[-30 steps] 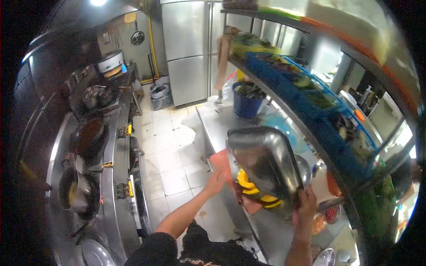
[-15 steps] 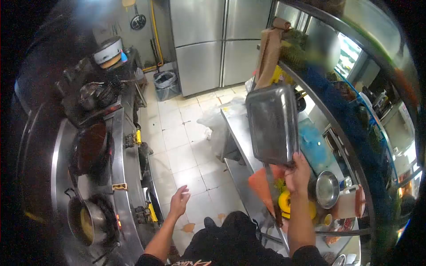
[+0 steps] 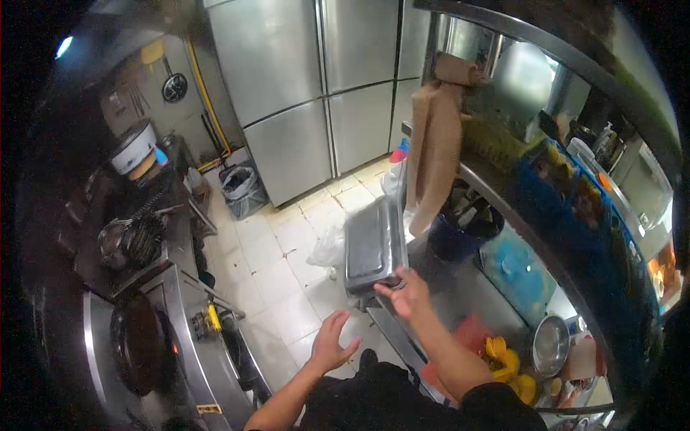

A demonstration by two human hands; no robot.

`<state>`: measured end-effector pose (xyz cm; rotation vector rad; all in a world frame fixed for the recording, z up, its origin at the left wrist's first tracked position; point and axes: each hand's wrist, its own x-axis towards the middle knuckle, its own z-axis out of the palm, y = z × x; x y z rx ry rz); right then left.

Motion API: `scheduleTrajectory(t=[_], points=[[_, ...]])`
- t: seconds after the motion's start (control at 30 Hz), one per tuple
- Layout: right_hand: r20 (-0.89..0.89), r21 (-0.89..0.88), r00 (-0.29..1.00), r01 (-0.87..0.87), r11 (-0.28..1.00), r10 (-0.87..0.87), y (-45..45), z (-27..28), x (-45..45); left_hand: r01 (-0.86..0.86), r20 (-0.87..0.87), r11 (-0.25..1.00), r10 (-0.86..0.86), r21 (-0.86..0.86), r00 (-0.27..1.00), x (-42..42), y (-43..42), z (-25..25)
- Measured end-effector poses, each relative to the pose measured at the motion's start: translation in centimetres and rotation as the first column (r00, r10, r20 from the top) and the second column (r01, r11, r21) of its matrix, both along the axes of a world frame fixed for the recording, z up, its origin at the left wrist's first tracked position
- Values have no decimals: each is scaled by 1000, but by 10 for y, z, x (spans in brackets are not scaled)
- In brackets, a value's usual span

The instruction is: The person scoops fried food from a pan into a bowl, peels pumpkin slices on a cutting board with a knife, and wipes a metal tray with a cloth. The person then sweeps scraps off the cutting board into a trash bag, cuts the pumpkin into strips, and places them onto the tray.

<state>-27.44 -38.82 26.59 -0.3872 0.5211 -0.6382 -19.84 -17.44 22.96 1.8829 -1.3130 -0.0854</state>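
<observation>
A dark rectangular metal pan is tilted in front of me, beside the end of the steel work table. My right hand grips it at the near right corner, with some fingers hidden under the rim. Below and to the left, my left hand hangs over the floor, fingers and thumb apart, holding nothing. Right of the pan, a dark blue bucket with utensils in it stands on the table. A hanging brown cloth or paper comes down close behind the pan.
Stoves run along the left, with a dark wok on one burner. Steel refrigerators fill the back, beside a lined trash bin. At right are a blue cutting board, a metal bowl and yellow items. White tiles cover the floor.
My right hand has carried the pan left and lower, away from the table's middle. My left hand has moved right, nearer the pan. The view has shifted, showing more of the refrigerators.
</observation>
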Motion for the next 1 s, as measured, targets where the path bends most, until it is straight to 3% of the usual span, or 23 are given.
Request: scheduleTrajectory(t=[0.07,0.17,0.2,0.27,0.3,0.33,0.37,0.4,0.43,0.5,0.53,0.6,0.67,0.73,0.77,0.8,0.87,0.9,1.0], points=[[-201,33,979,-34,999,40,7,2,34,-68,96,997,64,42,993,21,-19,15],[-206,-107,961,-212,971,187,24,42,67,-137,181,990,132,19,975,60,-55,38],[-118,-146,957,-279,949,264,26,46,76,-160,170,987,156,11,973,78,-65,37],[-179,-306,926,-374,875,333,34,65,97,-199,150,980,196,4,969,116,-79,30],[-327,-423,871,-482,767,366,35,65,112,-231,16,971,232,-53,972,130,-84,38],[-288,-502,863,-506,701,416,33,74,114,-256,-140,966,248,-38,959,149,-87,33],[-310,-722,939,-335,606,150,32,73,109,-226,-324,973,201,-44,924,172,-90,24],[-257,-886,959,-183,425,-122,34,70,99,-193,-498,980,145,-47,855,195,-93,17],[84,-993,852,26,-118,-517,25,75,92,-146,-544,979,46,-142,838,214,-99,21],[208,-978,525,126,-166,-826,-3,43,69,-68,-615,949,-143,-307,775,245,-103,31],[204,-952,418,295,-80,-885,-24,42,62,-36,-640,937,-208,-347,740,255,-110,37],[-13,-900,273,416,130,-962,-49,74,53,35,-692,918,-323,-396,646,266,-121,46],[-62,-942,267,304,145,-962,-43,80,57,187,-749,916,-398,-354,530,279,-134,47],[-76,-969,268,205,134,-960,-48,88,64,365,-742,884,-450,-292,497,291,-156,49],[-80,-980,272,157,126,-959,-51,92,67,419,-678,866,-481,-271,556,293,-167,51],[-92,-987,273,105,124,-958,-50,94,68,430,-694,852,-503,-298,515,292,-174,53],[-1,-988,451,138,71,-892,-39,97,65,434,-730,826,-540,-361,420,281,-186,61],[46,-987,545,152,45,-837,-37,101,64,518,-696,797,-562,-310,448,285,-192,53],[75,-982,594,182,44,-801,-52,120,58,546,-759,778,-548,-311,350,278,-202,40]])
